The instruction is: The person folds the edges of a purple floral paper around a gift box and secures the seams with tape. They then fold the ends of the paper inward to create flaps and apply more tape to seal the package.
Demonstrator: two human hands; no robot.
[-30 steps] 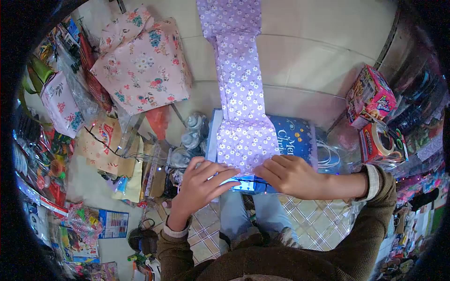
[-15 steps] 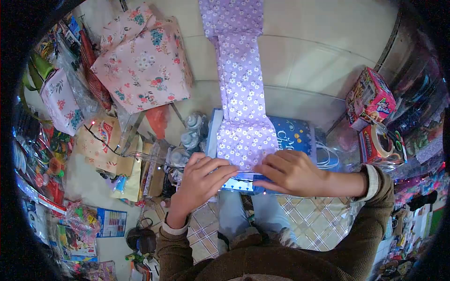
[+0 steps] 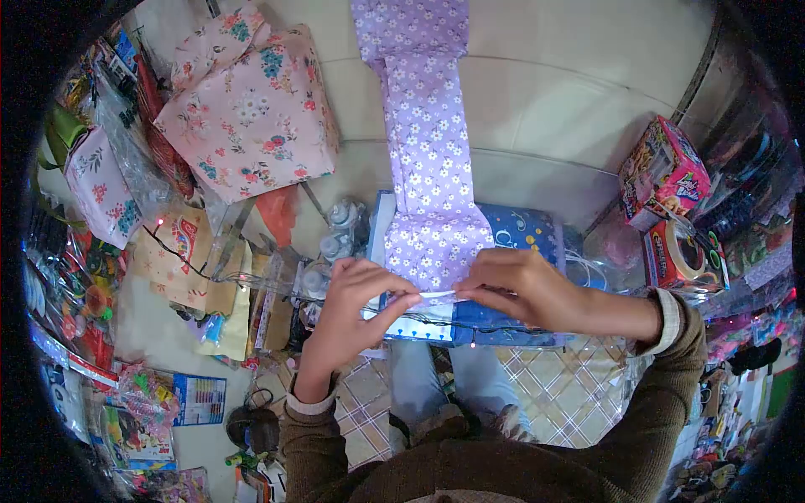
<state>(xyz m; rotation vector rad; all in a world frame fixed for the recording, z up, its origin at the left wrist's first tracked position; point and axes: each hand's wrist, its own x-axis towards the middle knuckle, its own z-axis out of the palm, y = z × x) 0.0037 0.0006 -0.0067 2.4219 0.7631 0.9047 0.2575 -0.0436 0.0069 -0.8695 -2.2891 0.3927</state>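
Note:
A long strip of purple wrapping paper with white daisies runs down the middle of the counter toward me. Its near edge is folded back, showing a thin white band. My left hand pinches the left end of that edge between thumb and fingers. At the right end, my right hand pinches the same edge. Beneath the paper lie a blue gift bag with gold lettering and a white-and-blue printed piece. Dark wires cross just below the fold.
A pink floral wrapped parcel stands at the back left, beside a smaller floral package. Brown paper bags lie left. On the right, tape and scissors rest on a red box below a pink toy box.
Both hands have risen slightly from the blue bag, lifting the paper's near edge. The edge now shows a white folded band between my fingertips.

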